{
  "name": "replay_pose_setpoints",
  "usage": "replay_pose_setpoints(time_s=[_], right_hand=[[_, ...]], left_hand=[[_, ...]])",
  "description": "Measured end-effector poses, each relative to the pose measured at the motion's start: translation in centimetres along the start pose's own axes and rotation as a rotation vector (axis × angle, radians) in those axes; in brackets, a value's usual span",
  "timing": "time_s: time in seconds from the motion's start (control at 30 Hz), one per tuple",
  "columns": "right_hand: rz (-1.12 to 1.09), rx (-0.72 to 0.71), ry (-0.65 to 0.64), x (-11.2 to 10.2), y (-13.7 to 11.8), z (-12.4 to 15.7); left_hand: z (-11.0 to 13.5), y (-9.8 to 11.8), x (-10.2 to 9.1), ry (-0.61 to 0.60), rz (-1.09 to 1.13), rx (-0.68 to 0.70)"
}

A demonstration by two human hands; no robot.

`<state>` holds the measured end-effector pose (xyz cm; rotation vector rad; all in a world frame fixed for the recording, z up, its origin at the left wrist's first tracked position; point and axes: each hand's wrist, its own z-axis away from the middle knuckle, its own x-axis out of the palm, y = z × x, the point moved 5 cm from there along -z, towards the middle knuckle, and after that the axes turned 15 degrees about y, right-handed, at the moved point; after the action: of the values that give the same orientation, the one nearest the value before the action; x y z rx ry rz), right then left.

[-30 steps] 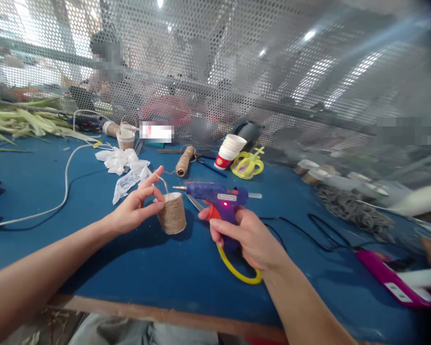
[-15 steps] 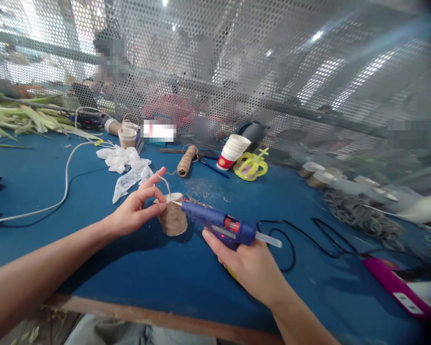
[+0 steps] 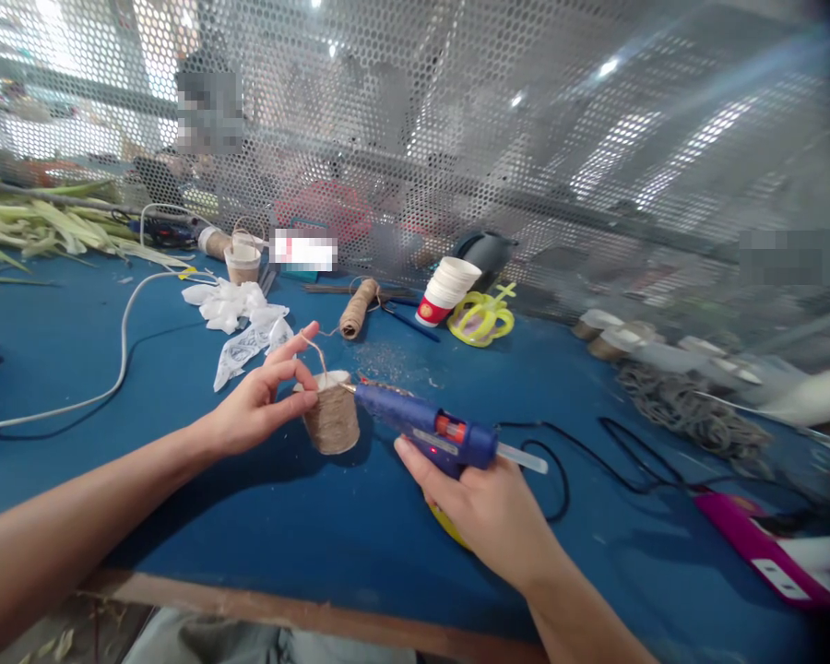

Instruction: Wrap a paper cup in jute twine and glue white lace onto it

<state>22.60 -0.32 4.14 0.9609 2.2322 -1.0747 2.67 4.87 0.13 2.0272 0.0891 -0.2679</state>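
Note:
A paper cup wrapped in brown twine [image 3: 333, 421] stands tilted over the blue table [image 3: 283, 544]. My left hand [image 3: 266, 401] pinches its left rim between thumb and fingers, and a loose strand of twine [image 3: 318, 352] loops from the rim over my raised index finger. My right hand [image 3: 480, 507] is closed around the handle of a blue hot glue gun [image 3: 421, 424] with a lit red light and a clear glue stick at its back. The gun's metal nozzle is at the cup's upper right edge. A spool of twine [image 3: 358, 311] lies behind the cup.
White plastic wrapping [image 3: 239, 318], stacked paper cups [image 3: 446, 290] and a yellow crown-shaped piece [image 3: 480, 320] sit farther back. At right are a coil of grey cord [image 3: 692, 415] and a magenta power strip [image 3: 753, 544]; the black cable [image 3: 560, 480] runs there. Perforated mesh [image 3: 421, 138] stands behind the table.
The glue gun in my right hand has moved slightly to the right, its nozzle shifting along the cup's rim. My left hand stays at the cup.

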Motion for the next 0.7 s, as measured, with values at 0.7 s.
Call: replay_pose_setpoints(time_s=[0.7], right_hand=[[-0.001,0.068,-0.009,0.1,0.0,0.2]], left_hand=[[0.0,0.0,0.0,-0.015,0.011,-0.026]])
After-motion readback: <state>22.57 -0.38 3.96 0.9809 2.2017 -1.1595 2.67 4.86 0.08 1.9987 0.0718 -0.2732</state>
